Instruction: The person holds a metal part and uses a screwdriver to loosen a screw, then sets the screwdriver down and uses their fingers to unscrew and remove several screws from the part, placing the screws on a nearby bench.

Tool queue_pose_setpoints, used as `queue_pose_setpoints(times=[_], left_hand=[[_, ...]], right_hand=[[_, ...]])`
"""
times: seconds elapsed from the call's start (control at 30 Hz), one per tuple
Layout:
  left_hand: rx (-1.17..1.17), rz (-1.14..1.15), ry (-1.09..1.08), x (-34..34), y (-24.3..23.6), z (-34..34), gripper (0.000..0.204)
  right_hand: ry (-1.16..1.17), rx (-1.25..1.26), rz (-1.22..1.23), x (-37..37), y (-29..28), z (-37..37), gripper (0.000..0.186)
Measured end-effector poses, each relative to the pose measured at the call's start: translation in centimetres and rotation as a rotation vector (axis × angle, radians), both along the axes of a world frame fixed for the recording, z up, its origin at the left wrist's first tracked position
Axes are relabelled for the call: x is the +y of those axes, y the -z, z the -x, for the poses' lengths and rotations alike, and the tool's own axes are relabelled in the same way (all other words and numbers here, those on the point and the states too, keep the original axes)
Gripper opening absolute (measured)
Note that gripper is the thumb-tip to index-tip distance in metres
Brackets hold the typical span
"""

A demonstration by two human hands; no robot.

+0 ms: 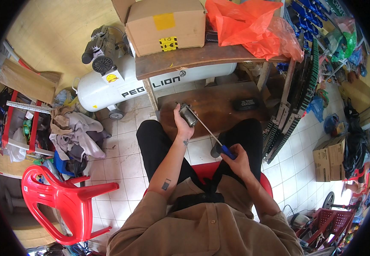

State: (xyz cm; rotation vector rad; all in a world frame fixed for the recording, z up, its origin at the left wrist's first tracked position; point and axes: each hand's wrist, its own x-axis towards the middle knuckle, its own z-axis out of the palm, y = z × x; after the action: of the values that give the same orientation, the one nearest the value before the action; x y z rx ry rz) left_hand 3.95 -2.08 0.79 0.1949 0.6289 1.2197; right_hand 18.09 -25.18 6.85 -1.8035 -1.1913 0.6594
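Note:
My left hand is closed around a small metal cylinder that looks like a little electric motor, held up between my knees. In my right hand is a screwdriver with a blue handle and a long thin shaft. The shaft slants up and left, its tip end at the cylinder's upper side; whether it touches a screw is too small to tell. A dark grey rounded shape shows just left of the screwdriver handle, and I cannot make out what it is.
Ahead stands a wooden table bearing a cardboard box and an orange plastic bag. Behind its legs lies a white air compressor. A red plastic chair is at left; small cartons sit at right.

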Motion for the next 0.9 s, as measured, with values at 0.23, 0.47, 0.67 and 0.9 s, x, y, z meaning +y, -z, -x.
queue_pose_setpoints(times=[0.23, 0.47, 0.67, 0.9], left_hand=[[-0.013, -0.009, 0.010, 0.1, 0.1, 0.1, 0.039], [-0.005, 0.003, -0.003, 0.0, 0.1, -0.1, 0.039], [-0.002, -0.010, -0.005, 0.1, 0.4, -0.1, 0.039], [0.001, -0.012, 0.007, 0.0, 0.4, -0.2, 0.039]], right_hand=[[-0.051, 0.310, 0.216, -0.2, 0.1, 0.0, 0.033], [-0.037, 0.131, 0.338, 0.0, 1.0, -0.7, 0.038], [-0.025, 0.047, 0.067, 0.0, -0.9, 0.3, 0.034], [-0.037, 0.273, 0.186, -0.2, -0.3, 0.1, 0.035]])
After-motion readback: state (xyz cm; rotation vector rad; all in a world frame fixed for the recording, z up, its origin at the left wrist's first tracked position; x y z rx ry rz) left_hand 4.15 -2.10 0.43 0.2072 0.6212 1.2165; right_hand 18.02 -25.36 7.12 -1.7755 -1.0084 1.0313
